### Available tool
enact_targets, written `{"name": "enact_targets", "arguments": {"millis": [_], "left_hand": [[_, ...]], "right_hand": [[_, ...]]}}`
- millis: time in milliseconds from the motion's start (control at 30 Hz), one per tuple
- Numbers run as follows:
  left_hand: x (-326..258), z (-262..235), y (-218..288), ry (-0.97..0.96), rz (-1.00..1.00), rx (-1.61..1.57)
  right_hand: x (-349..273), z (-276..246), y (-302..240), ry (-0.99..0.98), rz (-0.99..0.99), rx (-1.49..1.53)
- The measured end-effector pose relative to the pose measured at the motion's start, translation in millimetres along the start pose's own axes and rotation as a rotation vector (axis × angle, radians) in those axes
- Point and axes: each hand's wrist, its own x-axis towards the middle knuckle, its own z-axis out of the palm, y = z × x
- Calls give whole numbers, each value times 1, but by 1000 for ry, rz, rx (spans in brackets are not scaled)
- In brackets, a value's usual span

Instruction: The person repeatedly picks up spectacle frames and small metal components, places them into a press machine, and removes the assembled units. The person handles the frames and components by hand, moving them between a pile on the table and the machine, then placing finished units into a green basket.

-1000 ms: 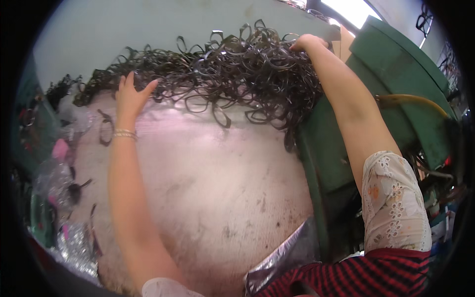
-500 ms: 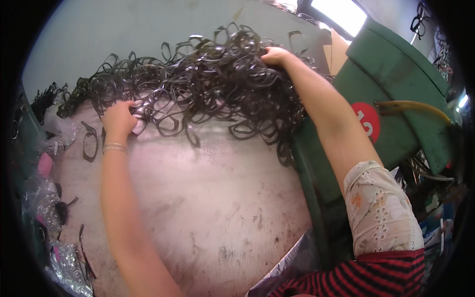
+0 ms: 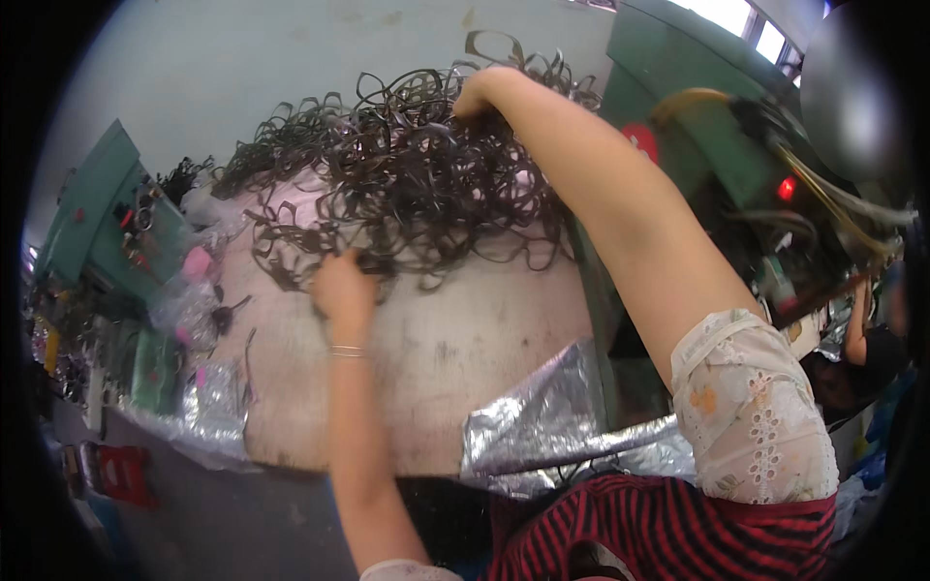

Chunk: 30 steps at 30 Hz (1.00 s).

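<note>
In the head view, the pile of dark frames (image 3: 417, 169) lies across the far part of the table (image 3: 436, 339), in front of the grey wall (image 3: 291, 48). The long axis of the pile goes from left to right; it is thin at the left end and higher near the right hand (image 3: 482, 94). The single frames point in many directions; one loop (image 3: 494, 44) above the right hand has its long axis nearly sideways.

The left hand (image 3: 344, 286) is at the near edge of the pile, with the fingers bent and pointing away from the body; it is blurred, so I cannot tell if it holds a frame. The right hand reaches onto the top of the pile with its back upward; its fingertips are hidden, and I cannot tell its grip. The right arm covers some frames, and the tangle makes single ones hard to separate. The green housing (image 3: 664, 58) at the right is partly covered by this arm
</note>
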Motion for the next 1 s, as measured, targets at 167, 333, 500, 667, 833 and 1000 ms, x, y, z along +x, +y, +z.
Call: {"name": "enact_targets", "arguments": {"millis": [167,333,500,667,833,1000], "left_hand": [[-66,-25,81,-52,-147,-97],[-40,-30,57,-412,-30,-194],[-55,-83,88,-345,240,-15],[-168,-110,91,57,397,-206],[-245,-69,121,-47,638,-116],[-247,-65,128,262,746,-210]], "right_hand": [[-68,-29,-15,226,105,10],[-52,-49,-26,220,30,573],[-39,2,1,170,-13,2291],[-264,62,-45,259,-644,1788],[-464,218,50,24,-853,1115],[-554,331,157,292,-119,1534]]}}
